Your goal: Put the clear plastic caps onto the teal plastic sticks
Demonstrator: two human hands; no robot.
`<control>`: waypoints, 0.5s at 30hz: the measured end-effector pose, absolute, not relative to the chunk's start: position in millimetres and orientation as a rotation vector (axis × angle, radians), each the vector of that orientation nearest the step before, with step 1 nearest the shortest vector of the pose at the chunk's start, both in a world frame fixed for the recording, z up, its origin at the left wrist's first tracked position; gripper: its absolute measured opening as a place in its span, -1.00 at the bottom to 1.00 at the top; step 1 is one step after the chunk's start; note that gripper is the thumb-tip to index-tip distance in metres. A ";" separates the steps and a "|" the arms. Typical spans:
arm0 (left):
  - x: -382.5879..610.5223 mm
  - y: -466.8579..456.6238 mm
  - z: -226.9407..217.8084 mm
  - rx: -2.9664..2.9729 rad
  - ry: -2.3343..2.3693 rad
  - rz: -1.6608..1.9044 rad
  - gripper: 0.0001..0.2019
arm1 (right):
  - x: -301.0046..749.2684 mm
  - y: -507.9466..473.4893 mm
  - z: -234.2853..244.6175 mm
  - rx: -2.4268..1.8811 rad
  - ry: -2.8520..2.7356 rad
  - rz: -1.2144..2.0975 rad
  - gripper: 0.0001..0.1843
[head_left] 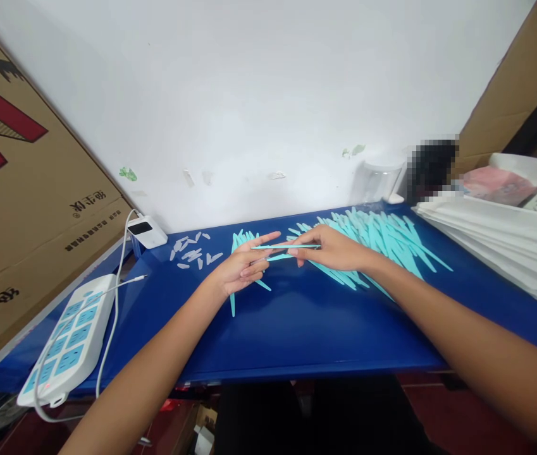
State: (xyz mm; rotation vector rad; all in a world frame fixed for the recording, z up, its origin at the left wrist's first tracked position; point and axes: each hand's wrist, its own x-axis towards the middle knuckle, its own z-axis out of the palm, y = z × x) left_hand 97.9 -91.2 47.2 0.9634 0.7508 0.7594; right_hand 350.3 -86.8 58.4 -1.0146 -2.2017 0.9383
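My left hand [244, 265] and my right hand [327, 249] meet above the blue table. A thin turquoise stick [287, 246] spans the space between them, gripped near its ends by both hands. My left index finger points out to the right while the other fingers curl. A second turquoise strip [277, 257] shows just below; which hand bears it I cannot tell. Behind and under my left hand lies a small bunch of turquoise sticks [233, 303]. Beyond my right hand spreads a large pile of similar tapered turquoise sticks [386, 237], their far tips paler.
Small translucent pieces [195, 254] are scattered on the blue table [296, 335] at left. A power strip [71, 338] with cables and a white device [147, 232] stand farther left. White stacked sheets or trays [500, 240] and a clear container [382, 180] are at right. Cardboard boxes flank both sides.
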 end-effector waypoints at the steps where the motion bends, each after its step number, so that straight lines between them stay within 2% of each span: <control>1: 97.8 -90.6 46.7 0.973 0.741 0.757 -0.42 | 350.8 -86.4 58.4 -1.017 -2.203 0.938 -0.51; 15: 98.9 -92.5 48.2 1.018 0.734 0.729 -0.45 | 353.6 -84.4 57.8 -1.008 -2.241 0.940 -0.57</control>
